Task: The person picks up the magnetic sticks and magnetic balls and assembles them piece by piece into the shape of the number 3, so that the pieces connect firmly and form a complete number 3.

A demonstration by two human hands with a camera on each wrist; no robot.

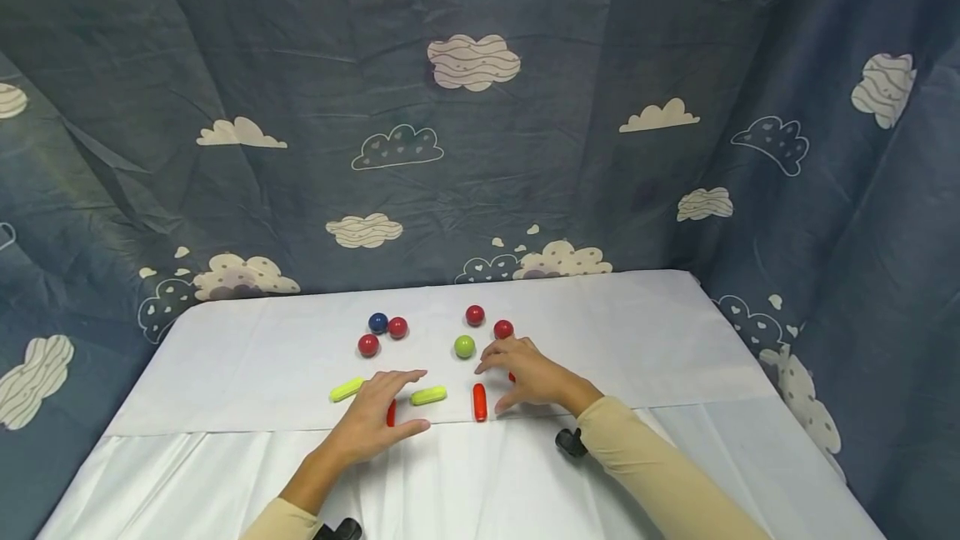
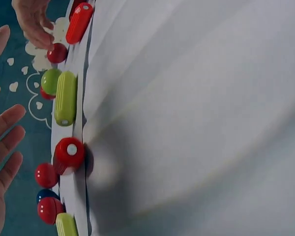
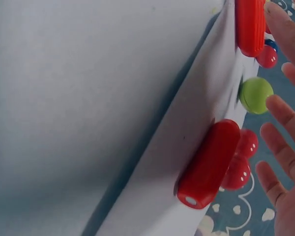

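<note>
My left hand hovers over the near part of the white table, fingers spread and holding nothing. Partly hidden behind it lies a red ridged cylinder. On either side are two yellow-green cylinders, an outer one and an inner one. My right hand is held with fingers apart and nothing gripped. Just left of its thumb lies a red cylinder. Another red cylinder is mostly covered by that hand in the head view. A green ball sits beyond the fingertips.
Behind the left hand, a blue ball sits beside two red balls, one right and one nearer. Two more red balls, one farther and one beside the right hand, are at the back. A cloud-patterned curtain surrounds the table.
</note>
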